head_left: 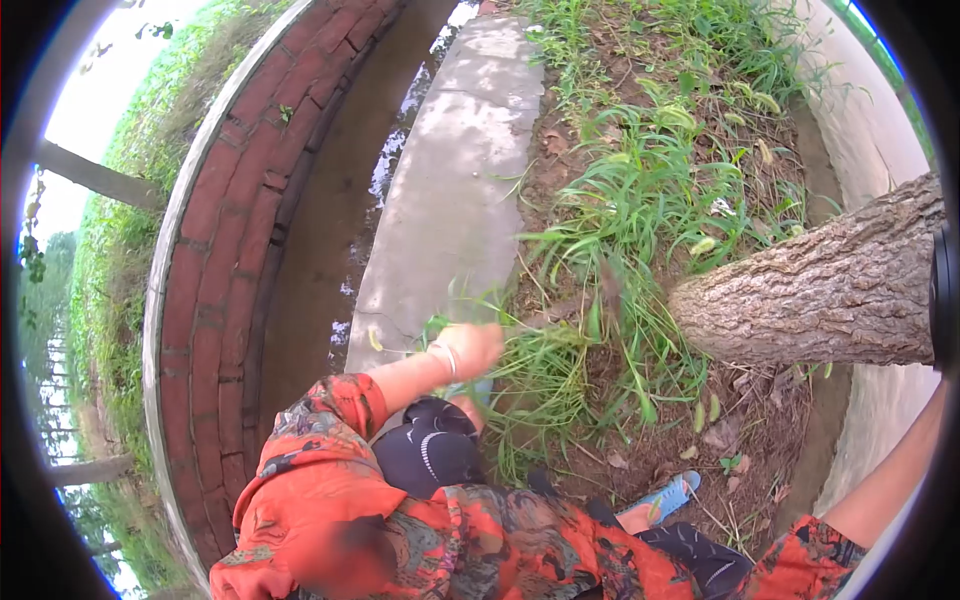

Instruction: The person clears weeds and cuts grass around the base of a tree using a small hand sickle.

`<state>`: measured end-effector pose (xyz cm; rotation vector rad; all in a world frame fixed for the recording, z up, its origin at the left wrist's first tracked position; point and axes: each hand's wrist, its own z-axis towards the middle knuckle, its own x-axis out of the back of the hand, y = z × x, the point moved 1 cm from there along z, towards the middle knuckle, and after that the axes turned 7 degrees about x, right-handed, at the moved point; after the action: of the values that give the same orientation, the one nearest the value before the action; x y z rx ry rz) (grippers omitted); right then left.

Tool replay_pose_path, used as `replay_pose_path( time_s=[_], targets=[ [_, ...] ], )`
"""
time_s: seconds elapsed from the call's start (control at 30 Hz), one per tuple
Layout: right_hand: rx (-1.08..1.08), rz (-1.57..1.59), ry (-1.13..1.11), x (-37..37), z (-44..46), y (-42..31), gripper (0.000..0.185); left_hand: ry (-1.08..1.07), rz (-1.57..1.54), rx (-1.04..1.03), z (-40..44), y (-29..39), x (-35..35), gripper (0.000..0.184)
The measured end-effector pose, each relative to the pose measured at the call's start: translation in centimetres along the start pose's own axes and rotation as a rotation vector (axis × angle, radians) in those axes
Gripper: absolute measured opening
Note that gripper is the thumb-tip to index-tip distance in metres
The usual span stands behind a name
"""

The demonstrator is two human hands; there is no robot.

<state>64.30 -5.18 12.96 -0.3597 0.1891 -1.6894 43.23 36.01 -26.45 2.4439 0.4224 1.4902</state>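
**Blurred left hand at the edge of the grass, close to a wet ditch**

The bare left hand (474, 350), a thin pale bracelet (452, 362) at its wrist, looks curled, but motion blur hides the fingers; I cannot tell how far they are closed or whether they have hold of any blades. The green, long-bladed grass clump (550, 365) is just beside it, rooted in brown soil. If the hand does have a hold, narrow blades could slip through or snap when pulled, from too loose a grip or one too high on the stems.

The bare right forearm (900, 465) runs out of frame near the rough brown tree trunk (820, 285); the right hand is out of view, so its grip cannot be judged.

Beyond the left hand lies a flat grey concrete strip (470, 150), then a brown ditch (330, 220) with bright reflections, bounded by a curved red brick wall (215, 270). Leaning too far that way could cost the person their balance.
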Motion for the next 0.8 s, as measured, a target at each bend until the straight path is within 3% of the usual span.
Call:
replay_pose_path(
  time_s=[0.03,0.1,0.17,0.33,0.37,0.43,0.57,0.63,0.67,0.73,0.8],
  targets=[
    [0.001,-0.001,0.001,0.0,0.0,0.1,0.093,0.001,0.016,0.189,0.9,-0.1,1.6,0.020],
    [0.000,-0.003,0.003,-0.3,0.1,0.2,0.093,0.355,-0.379,0.318,3.9,-3.1,2.1,0.024],
    [0.001,-0.007,0.002,-0.6,0.2,0.3,0.093,0.535,-0.368,0.402,7.8,-6.1,2.8,0.026],
    [-0.002,-0.019,0.002,-1.3,0.2,0.5,0.093,0.464,-0.289,0.765,14.3,-11.0,3.7,0.031],
    [0.000,-0.018,0.002,-1.5,0.3,0.6,0.093,0.465,-0.294,0.767,15.2,-11.8,4.0,0.031],
    [-0.002,-0.022,0.002,-1.7,0.4,0.6,0.093,-0.219,0.597,0.289,15.7,-11.5,5.3,0.027],
    [0.001,-0.025,0.012,-1.5,0.4,0.5,0.093,-0.074,0.312,0.454,14.2,-12.3,5.4,0.019],
    [0.000,-0.020,0.014,-1.5,0.4,0.5,0.093,0.211,0.207,0.439,13.5,-12.8,4.4,0.015],
    [0.000,-0.021,0.015,-1.5,0.4,0.5,0.093,0.209,0.207,0.443,13.7,-13.1,4.1,0.015],
    [-0.002,-0.022,0.016,-1.7,0.4,0.5,0.093,-0.200,0.440,0.377,13.1,-11.6,5.7,0.016],
    [0.002,-0.026,0.018,-1.6,0.5,0.4,0.093,-0.175,0.442,0.369,13.8,-12.3,5.9,0.017]
  ],
)
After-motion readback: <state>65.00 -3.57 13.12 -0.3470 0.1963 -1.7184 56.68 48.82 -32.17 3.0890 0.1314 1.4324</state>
